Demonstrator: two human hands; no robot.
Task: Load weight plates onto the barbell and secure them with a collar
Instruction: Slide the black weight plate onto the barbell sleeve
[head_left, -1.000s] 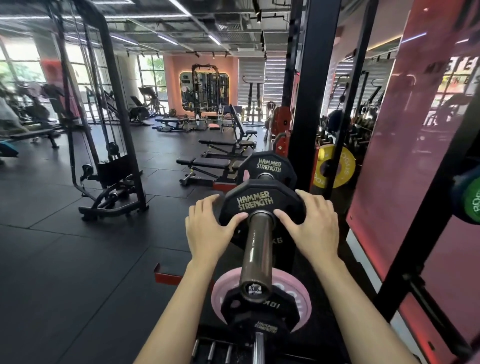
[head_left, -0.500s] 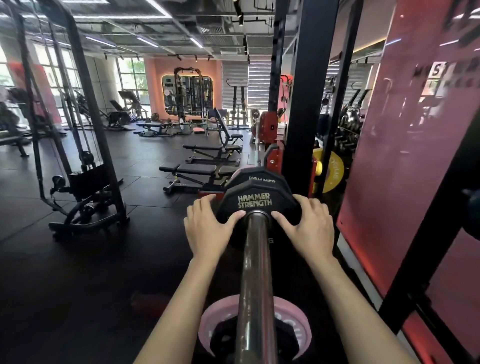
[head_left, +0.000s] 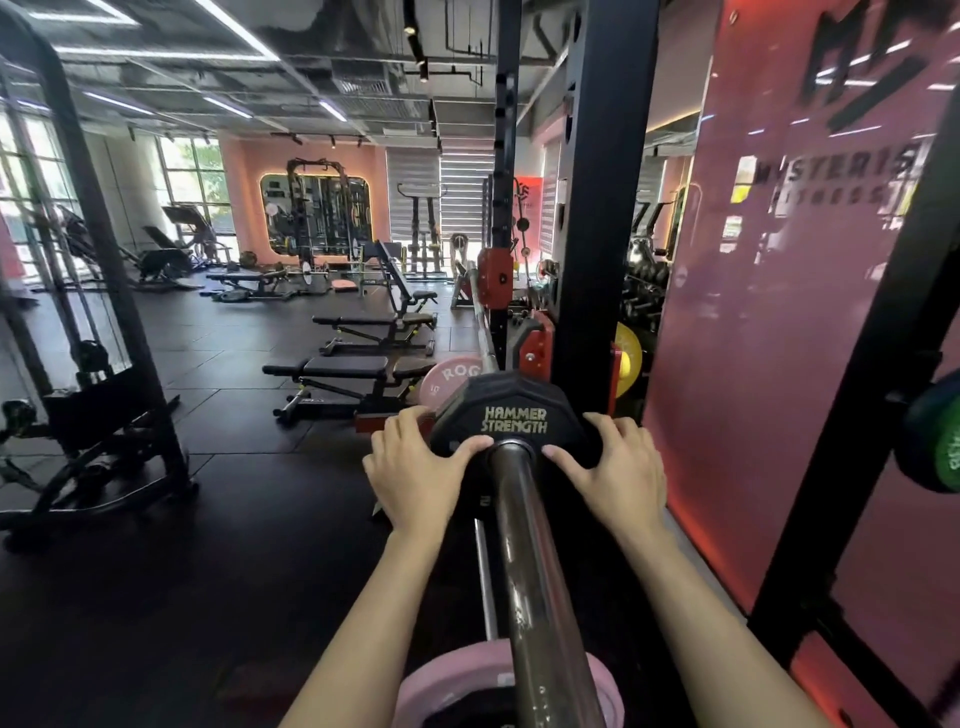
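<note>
A black Hammer Strength plate (head_left: 511, 410) sits on the steel barbell sleeve (head_left: 535, 582), which runs from the bottom of the view up to the plate's hole. My left hand (head_left: 415, 467) grips the plate's left edge, thumb near the hole. My right hand (head_left: 615, 467) grips its right edge the same way. A pink plate (head_left: 447, 376) shows just behind the black one, farther along the bar. No collar is visible.
Another pink plate (head_left: 457, 686) lies low under the sleeve at the bottom. A black rack upright (head_left: 605, 208) stands right behind the plate, with a pink wall panel (head_left: 779, 364) to the right. Benches (head_left: 353, 369) and a cable machine (head_left: 104, 405) stand on the left floor.
Both hands have pushed the black plate farther along the sleeve, away from me. More bare sleeve now shows in front of it, and the view has moved forward.
</note>
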